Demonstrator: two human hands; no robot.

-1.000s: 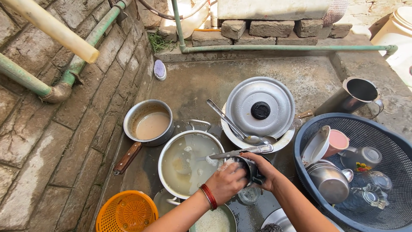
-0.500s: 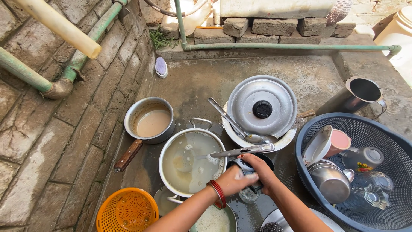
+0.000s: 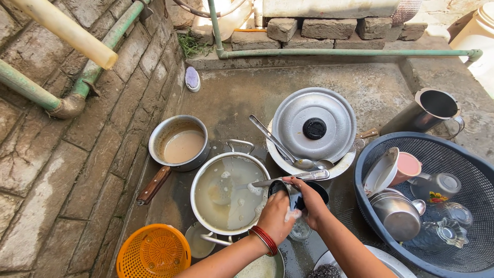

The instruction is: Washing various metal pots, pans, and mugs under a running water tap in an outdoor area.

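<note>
Both hands meet low in the centre of the frame, clamped on a small dark cup (image 3: 301, 193): the left hand (image 3: 275, 213), soapy, grips its side, while the right hand (image 3: 313, 198) works fingers inside the rim. The cup hangs just right of the big steel pot (image 3: 229, 193) of cloudy water. Wet, sudsy skin could let the cup slip and strike the pot rim or the concrete floor (image 3: 242, 98). A long spoon (image 3: 288, 178) lies just above the hands; a nudge could knock it off. At lower right, the blue basket (image 3: 370, 206) of washed cups sits close to the right forearm and could be bumped.
</note>
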